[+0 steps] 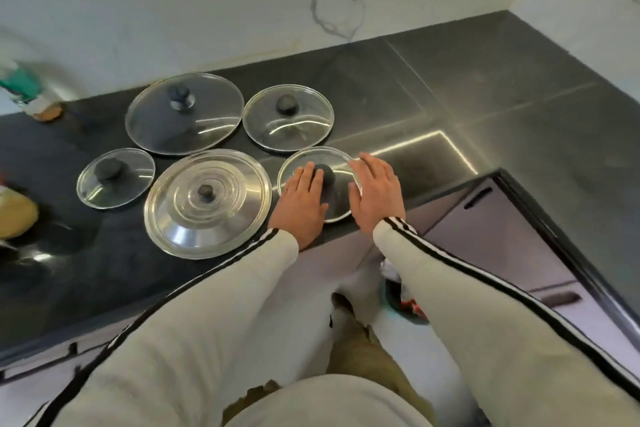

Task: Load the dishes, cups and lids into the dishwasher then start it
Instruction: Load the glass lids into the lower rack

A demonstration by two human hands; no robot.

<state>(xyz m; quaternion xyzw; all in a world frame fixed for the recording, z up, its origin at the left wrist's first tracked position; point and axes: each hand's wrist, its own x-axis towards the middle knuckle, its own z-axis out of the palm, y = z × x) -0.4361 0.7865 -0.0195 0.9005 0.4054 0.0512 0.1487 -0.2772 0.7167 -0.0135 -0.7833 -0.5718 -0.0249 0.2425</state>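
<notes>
Several pot lids lie on the dark countertop (450, 107). At the back sit a large glass lid (183, 113) and a medium glass lid (289, 118). In front lie a small glass lid (116, 177), a wide steel lid (207, 203) and, at the counter's front edge, a glass lid with a black knob (332, 163). My left hand (301, 204) lies flat, palm down, on that lid's left side, fingertips beside the knob. Over its right rim rests my right hand (375, 194), fingers stretched out. Neither hand is closed around the lid. No dishwasher is in view.
A green-and-white bottle (26, 90) stands at the far left by the marble wall. A yellow object (15, 215) lies at the left edge. The counter turns a corner at the right, above grey drawers with dark handles (502, 218). Something colourful lies on the floor (405, 295).
</notes>
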